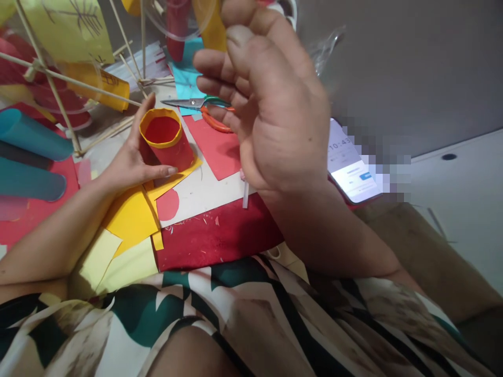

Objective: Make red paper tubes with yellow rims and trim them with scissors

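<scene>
Work surface: dark red tabletop [220, 235], white sheet [208, 196] laid over part of it. Stick frame [36, 66] at upper left, thin rods meeting at lumpy joints. Yellow paper [135, 212] overlapped in pieces at near left. Right hand [281, 115] was raised above the surface, fingers parted and loosely bent. Left hand [131, 159] was gripping the red paper tube [178, 153], thumb along its near side. Two blue tubes [31, 178] sat side by side farther left; contents could not be seen. Scissors [183, 103], orange and green at the handles, lay beyond the tube, blades pointing left. Phone [356, 175] lay lit at right.

Red paper tube, over the edge of the yellow paper: mouth upward, long axis near vertical; I could not judge the exact lean. Outer wall plain red; a yellow, slightly crimped band edged the roundish mouth. Interior also red, its depth unclear to me.

Smallest noted: red paper disc [168, 204], on the white sheet, just nearer than the tube.
</scene>
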### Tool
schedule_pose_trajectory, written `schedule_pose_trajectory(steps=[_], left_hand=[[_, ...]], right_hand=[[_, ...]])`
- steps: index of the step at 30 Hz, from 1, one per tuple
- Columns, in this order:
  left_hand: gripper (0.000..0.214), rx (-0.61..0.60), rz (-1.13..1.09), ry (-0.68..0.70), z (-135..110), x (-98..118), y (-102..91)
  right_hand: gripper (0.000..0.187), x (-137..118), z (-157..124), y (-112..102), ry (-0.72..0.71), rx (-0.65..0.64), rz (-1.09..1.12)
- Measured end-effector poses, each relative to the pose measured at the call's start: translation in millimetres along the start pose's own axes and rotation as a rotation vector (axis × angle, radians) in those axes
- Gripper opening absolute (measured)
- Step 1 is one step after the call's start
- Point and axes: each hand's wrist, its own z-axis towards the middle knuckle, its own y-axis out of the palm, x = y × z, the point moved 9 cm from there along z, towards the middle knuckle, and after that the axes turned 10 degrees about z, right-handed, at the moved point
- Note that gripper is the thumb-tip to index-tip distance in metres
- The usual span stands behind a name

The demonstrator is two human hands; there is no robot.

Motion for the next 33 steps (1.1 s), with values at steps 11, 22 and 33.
schedule_pose_trajectory(steps=[11,22,33], left_hand=[[0.074,0.137,-0.509,-0.156,-13.7,2.5,-6.5],[0.075,0.253,-0.650,-0.088,-20.0,14.0,-24.5],[0.103,0.203,-0.537,0.047,-20.0,23.4,-27.5]], right_hand=[[0.027,26.3,5.1,-13.2,-0.005,0.042,-0.075],[0.045,88.1,-18.0,5.9,0.501,-0.005,0.079],[0.046,92.3,-18.2,10.9,0.535,0.042,0.210]])
